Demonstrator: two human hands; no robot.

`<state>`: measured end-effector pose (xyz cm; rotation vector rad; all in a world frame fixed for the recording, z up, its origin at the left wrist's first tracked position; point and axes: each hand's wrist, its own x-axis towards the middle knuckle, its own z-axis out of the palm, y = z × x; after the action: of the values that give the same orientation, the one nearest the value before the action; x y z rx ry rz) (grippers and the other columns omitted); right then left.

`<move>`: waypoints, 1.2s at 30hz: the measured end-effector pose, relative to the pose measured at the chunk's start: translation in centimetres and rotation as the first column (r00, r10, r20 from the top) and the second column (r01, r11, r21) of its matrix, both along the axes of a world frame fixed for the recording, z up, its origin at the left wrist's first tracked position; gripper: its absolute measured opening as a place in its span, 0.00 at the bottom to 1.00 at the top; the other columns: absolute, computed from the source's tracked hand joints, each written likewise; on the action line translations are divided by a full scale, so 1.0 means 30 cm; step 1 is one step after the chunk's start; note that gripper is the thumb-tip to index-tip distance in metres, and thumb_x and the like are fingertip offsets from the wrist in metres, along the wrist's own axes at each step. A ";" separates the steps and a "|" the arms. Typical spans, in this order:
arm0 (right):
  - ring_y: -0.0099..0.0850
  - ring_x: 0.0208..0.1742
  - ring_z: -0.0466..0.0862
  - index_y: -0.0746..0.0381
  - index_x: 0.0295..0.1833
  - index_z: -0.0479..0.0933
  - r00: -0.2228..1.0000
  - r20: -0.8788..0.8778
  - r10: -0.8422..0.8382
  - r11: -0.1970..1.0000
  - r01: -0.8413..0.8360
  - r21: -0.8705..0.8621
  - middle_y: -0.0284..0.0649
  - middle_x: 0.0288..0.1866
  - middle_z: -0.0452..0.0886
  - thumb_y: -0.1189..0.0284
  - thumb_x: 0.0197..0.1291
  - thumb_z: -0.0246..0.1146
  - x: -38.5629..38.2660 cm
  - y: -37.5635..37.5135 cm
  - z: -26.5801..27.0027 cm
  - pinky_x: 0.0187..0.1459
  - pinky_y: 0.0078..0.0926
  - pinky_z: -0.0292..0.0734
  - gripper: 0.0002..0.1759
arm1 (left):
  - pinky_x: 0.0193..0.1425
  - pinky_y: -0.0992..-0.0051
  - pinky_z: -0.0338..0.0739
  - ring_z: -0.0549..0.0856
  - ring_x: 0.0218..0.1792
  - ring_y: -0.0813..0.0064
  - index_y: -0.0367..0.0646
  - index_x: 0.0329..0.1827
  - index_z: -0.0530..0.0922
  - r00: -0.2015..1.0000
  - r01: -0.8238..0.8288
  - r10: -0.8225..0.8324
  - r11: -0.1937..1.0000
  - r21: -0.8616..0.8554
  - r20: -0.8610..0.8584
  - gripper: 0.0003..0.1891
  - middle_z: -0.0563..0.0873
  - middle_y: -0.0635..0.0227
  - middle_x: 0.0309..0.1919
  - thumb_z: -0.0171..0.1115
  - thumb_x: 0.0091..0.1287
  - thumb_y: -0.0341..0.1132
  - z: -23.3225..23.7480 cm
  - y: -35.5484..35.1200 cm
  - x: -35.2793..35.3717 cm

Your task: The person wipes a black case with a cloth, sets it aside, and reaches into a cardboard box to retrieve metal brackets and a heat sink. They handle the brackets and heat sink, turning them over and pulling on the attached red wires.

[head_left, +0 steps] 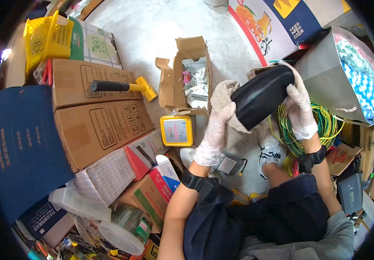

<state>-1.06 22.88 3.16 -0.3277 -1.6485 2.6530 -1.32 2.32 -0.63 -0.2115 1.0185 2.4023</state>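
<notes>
A black, rounded, elongated object point(262, 96) is held up in front of me between my two hands, tilted with its right end higher. My left hand point(217, 134), in a thin translucent glove, is closed on a beige cloth point(225, 97) that presses against the object's left end. My right hand point(300, 106), gloved the same way, grips the object's right end, with the thumb on its side. Below the object are my shoes point(270, 151) and a small grey box-like item point(231, 164) on the floor.
An open carton point(176, 65) of metal parts and a yellow tin point(177, 131) stand ahead. Left, a yellow-headed mallet point(145, 89) lies on brown cartons point(104, 130). Right are coiled green-yellow wires point(330, 130) and a grey bag point(325, 73) holding cloths.
</notes>
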 end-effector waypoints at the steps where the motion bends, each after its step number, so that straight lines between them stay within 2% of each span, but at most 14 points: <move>1: 0.28 0.60 0.74 0.64 0.66 0.66 0.996 0.017 0.084 0.989 -0.086 0.123 0.37 0.55 0.77 0.63 0.54 0.69 0.000 0.015 0.009 0.64 0.27 0.65 0.36 | 0.72 0.72 0.59 0.70 0.65 0.74 0.40 0.69 0.65 0.999 0.035 -0.037 0.997 0.065 0.037 0.31 0.74 0.66 0.62 0.62 0.65 0.42 0.025 -0.019 -0.007; 2: 0.28 0.59 0.74 0.64 0.66 0.67 0.985 0.044 0.166 0.955 -0.172 0.243 0.38 0.54 0.77 0.63 0.52 0.70 -0.001 0.029 0.021 0.64 0.27 0.65 0.36 | 0.70 0.73 0.61 0.72 0.63 0.74 0.41 0.68 0.66 0.996 0.036 -0.039 0.998 -0.043 -0.076 0.30 0.75 0.66 0.61 0.61 0.66 0.44 -0.005 -0.035 -0.018; 6: 0.26 0.53 0.76 0.62 0.59 0.72 0.899 0.313 0.308 0.802 -0.422 0.422 0.34 0.52 0.78 0.78 0.42 0.71 -0.004 0.060 0.091 0.58 0.26 0.70 0.33 | 0.70 0.73 0.63 0.73 0.62 0.74 0.42 0.67 0.67 0.998 0.058 -0.059 0.997 -0.043 -0.009 0.29 0.75 0.66 0.62 0.60 0.67 0.46 -0.019 -0.069 -0.010; 9: 0.30 0.52 0.79 0.62 0.58 0.74 0.832 0.354 0.428 0.456 -0.537 0.710 0.41 0.50 0.80 0.71 0.39 0.74 -0.006 0.071 0.121 0.58 0.27 0.71 0.35 | 0.70 0.72 0.63 0.73 0.63 0.73 0.43 0.68 0.66 0.995 0.098 -0.098 0.995 -0.018 0.024 0.31 0.74 0.66 0.62 0.63 0.65 0.47 -0.036 -0.080 0.003; 18: 0.44 0.55 0.80 0.61 0.63 0.71 0.713 0.412 0.567 0.200 -0.604 0.771 0.50 0.53 0.80 0.59 0.38 0.75 0.022 0.042 0.146 0.58 0.33 0.74 0.43 | 0.74 0.68 0.59 0.69 0.67 0.70 0.47 0.71 0.62 0.963 0.208 -0.239 0.953 0.221 0.126 0.36 0.71 0.69 0.64 0.59 0.65 0.56 -0.040 -0.094 0.047; 21: 0.48 0.55 0.80 0.60 0.66 0.68 0.646 0.494 0.582 0.041 -0.630 0.775 0.54 0.54 0.79 0.52 0.39 0.75 0.023 0.016 0.164 0.56 0.37 0.74 0.47 | 0.73 0.68 0.59 0.69 0.66 0.72 0.46 0.70 0.63 0.960 0.212 -0.249 0.945 0.249 0.126 0.34 0.71 0.69 0.64 0.57 0.67 0.56 -0.044 -0.089 0.048; 24: 0.45 0.55 0.80 0.56 0.69 0.66 0.710 0.470 0.525 0.102 -0.600 0.793 0.51 0.56 0.79 0.58 0.37 0.76 0.045 -0.018 0.109 0.58 0.34 0.74 0.49 | 0.68 0.72 0.66 0.74 0.59 0.74 0.44 0.65 0.68 0.984 0.092 -0.114 0.984 0.154 0.139 0.28 0.75 0.67 0.57 0.61 0.68 0.50 -0.034 -0.068 0.033; 26: 0.44 0.57 0.80 0.55 0.71 0.64 0.698 0.513 0.499 0.117 -0.641 0.758 0.51 0.57 0.78 0.62 0.38 0.76 0.043 -0.043 0.098 0.59 0.33 0.73 0.50 | 0.65 0.77 0.66 0.73 0.56 0.78 0.43 0.60 0.70 0.999 -0.028 0.028 1.000 -0.012 0.040 0.21 0.76 0.69 0.53 0.53 0.73 0.49 -0.039 -0.047 0.008; 29: 0.32 0.62 0.76 0.57 0.73 0.62 0.774 0.402 0.489 0.409 -0.610 0.678 0.43 0.65 0.75 0.70 0.41 0.75 0.046 -0.059 0.065 0.64 0.27 0.67 0.49 | 0.64 0.78 0.65 0.74 0.56 0.79 0.41 0.59 0.70 0.977 -0.195 0.196 0.981 -0.017 0.089 0.20 0.76 0.68 0.53 0.51 0.74 0.47 -0.045 -0.023 0.007; 31: 0.29 0.58 0.78 0.56 0.72 0.64 0.829 0.306 0.467 0.645 -0.557 0.523 0.44 0.60 0.78 0.67 0.47 0.74 0.057 -0.057 0.003 0.60 0.26 0.71 0.44 | 0.65 0.77 0.65 0.74 0.57 0.78 0.41 0.58 0.70 0.959 -0.277 0.277 0.961 -0.015 0.066 0.19 0.77 0.68 0.53 0.49 0.74 0.46 -0.069 -0.013 0.003; 32: 0.24 0.58 0.76 0.59 0.71 0.65 0.831 0.334 0.446 0.709 -0.555 0.435 0.41 0.62 0.76 0.69 0.50 0.72 0.062 -0.052 -0.007 0.60 0.23 0.70 0.41 | 0.60 0.70 0.75 0.79 0.54 0.74 0.52 0.61 0.71 0.961 -0.274 0.275 0.960 -0.051 0.023 0.19 0.79 0.72 0.54 0.44 0.76 0.50 -0.099 -0.008 0.000; 33: 0.24 0.58 0.76 0.59 0.71 0.65 0.830 0.335 0.446 0.708 -0.556 0.436 0.41 0.62 0.76 0.69 0.50 0.72 0.064 -0.055 -0.017 0.60 0.23 0.70 0.41 | 0.63 0.72 0.69 0.76 0.56 0.75 0.46 0.60 0.71 0.951 -0.304 0.304 0.953 -0.015 0.048 0.19 0.78 0.70 0.53 0.46 0.75 0.48 -0.095 0.005 -0.001; 34: 0.24 0.57 0.76 0.61 0.70 0.65 0.833 0.366 0.414 0.804 -0.524 0.282 0.40 0.61 0.77 0.69 0.52 0.72 0.066 -0.059 -0.029 0.59 0.23 0.70 0.40 | 0.67 0.75 0.63 0.73 0.58 0.75 0.41 0.59 0.70 0.940 -0.335 0.332 0.942 0.018 0.074 0.19 0.77 0.67 0.53 0.48 0.75 0.46 -0.091 0.016 -0.002; 36: 0.24 0.54 0.77 0.64 0.69 0.66 0.817 0.434 0.379 0.902 -0.431 0.025 0.38 0.57 0.78 0.66 0.58 0.69 0.075 -0.075 -0.033 0.56 0.23 0.72 0.35 | 0.68 0.73 0.62 0.73 0.59 0.74 0.43 0.61 0.69 0.921 -0.382 0.363 0.913 -0.143 -0.145 0.21 0.75 0.67 0.56 0.45 0.75 0.49 -0.082 0.032 -0.019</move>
<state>1.19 20.64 2.17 -0.6552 -2.2252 2.9093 -1.89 3.29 -3.10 -0.3596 1.3413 2.6940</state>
